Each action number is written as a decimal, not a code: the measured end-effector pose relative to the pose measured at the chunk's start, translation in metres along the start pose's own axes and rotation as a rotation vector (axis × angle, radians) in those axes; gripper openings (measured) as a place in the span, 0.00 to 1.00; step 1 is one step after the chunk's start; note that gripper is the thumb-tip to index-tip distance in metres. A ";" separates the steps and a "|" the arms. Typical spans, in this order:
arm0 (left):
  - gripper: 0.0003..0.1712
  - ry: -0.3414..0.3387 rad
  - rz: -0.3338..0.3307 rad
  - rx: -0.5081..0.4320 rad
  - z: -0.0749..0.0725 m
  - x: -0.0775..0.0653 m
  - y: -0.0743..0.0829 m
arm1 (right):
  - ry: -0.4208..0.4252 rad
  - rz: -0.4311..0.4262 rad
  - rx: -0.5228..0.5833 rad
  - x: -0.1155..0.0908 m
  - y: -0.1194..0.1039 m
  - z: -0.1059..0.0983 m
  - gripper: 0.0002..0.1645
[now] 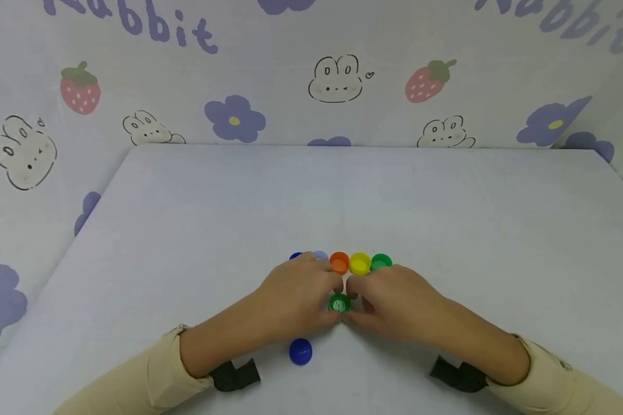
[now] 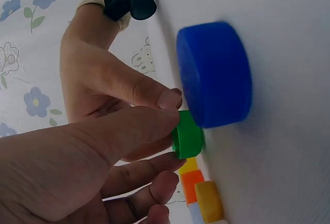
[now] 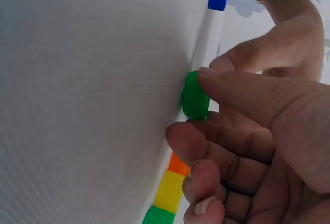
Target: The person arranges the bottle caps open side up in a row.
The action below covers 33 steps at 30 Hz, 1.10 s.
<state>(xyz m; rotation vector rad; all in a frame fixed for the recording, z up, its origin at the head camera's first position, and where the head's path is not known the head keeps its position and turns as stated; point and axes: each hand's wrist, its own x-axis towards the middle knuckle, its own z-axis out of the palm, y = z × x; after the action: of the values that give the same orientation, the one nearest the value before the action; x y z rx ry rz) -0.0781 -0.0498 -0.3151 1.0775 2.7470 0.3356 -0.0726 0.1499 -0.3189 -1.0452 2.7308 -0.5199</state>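
A green bottle cap (image 1: 340, 303) sits between both hands, its hollow side facing up. My left hand (image 1: 298, 294) pinches it, with the thumb on the near side and the index finger across from it, as the left wrist view shows. From the other side, my right hand (image 1: 402, 302) holds the same green cap (image 3: 195, 96), thumb laid against it and index fingertip at its lower edge. The other fingers of both hands curl loosely. Toward me, below the left wrist, lies a blue bottle cap (image 1: 300, 351).
Beyond the hands runs a row of caps: dark blue (image 1: 296, 255), pale blue (image 1: 319, 255), orange (image 1: 340, 263), yellow (image 1: 360, 263) and green (image 1: 381, 261). The left hand partly covers its left end. An orange-yellow cap (image 2: 209, 202) shows near the row. White cloth covers the table (image 1: 446, 213).
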 end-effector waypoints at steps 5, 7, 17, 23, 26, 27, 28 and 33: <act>0.08 0.036 -0.003 0.015 -0.001 0.000 -0.004 | 0.061 -0.015 -0.045 0.001 0.001 0.005 0.14; 0.08 0.049 -0.015 0.031 -0.001 0.001 -0.005 | 0.084 -0.020 -0.046 0.002 0.002 0.007 0.14; 0.07 0.077 -0.059 0.037 -0.003 0.003 -0.010 | 0.095 -0.022 -0.030 0.004 0.003 0.008 0.07; 0.08 0.094 -0.068 0.056 -0.003 0.003 -0.012 | 0.088 -0.027 -0.021 0.004 0.003 0.007 0.06; 0.08 0.095 -0.071 0.062 -0.002 0.004 -0.012 | 0.089 -0.031 -0.022 0.004 0.003 0.007 0.05; 0.08 0.094 -0.071 0.062 -0.002 0.004 -0.012 | 0.090 -0.031 -0.024 0.004 0.003 0.007 0.05; 0.08 0.096 -0.070 0.061 -0.002 0.004 -0.012 | 0.091 -0.031 -0.026 0.003 0.003 0.007 0.05; 0.06 0.112 -0.067 0.044 -0.002 0.002 -0.014 | 0.090 -0.027 -0.031 0.003 0.003 0.007 0.05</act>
<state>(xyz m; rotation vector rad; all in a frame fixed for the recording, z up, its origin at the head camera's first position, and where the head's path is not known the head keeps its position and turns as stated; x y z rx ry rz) -0.0891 -0.0582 -0.3166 1.0032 2.8948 0.3374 -0.0748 0.1480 -0.3270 -1.0934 2.8151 -0.5437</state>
